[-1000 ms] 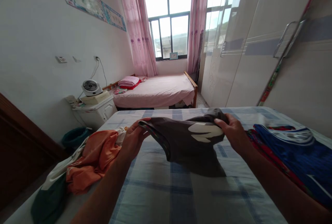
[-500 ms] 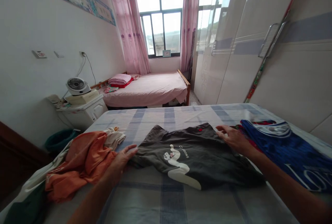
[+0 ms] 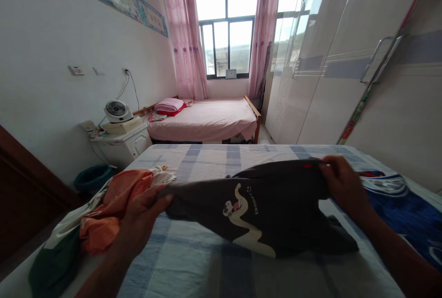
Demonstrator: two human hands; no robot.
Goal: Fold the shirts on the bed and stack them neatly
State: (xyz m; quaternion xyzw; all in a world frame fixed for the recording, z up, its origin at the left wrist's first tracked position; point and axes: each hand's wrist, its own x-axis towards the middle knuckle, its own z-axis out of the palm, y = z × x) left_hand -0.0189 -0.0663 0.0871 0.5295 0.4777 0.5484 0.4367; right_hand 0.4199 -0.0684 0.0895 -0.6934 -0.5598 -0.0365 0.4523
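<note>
From afar I see the left hand (image 3: pixel 141 217) and right hand (image 3: pixel 345 188) each pinching an edge of the dark Snoopy T-shirt (image 3: pixel 293 210), stretched between them over the plaid bedsheet (image 3: pixel 193 252) — a loose pinch, I judge, could drop one side and crease it. Beyond stand a pink-covered bed (image 3: pixel 221 116), window (image 3: pixel 226 21) and glossy wardrobe (image 3: pixel 321 104).

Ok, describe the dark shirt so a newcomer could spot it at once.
Find the near blue-checked sheet. Above it, between the orange garment and the blue jersey, the left hand and right hand hold the dark shirt, set apart by its cream wavy print.
</note>
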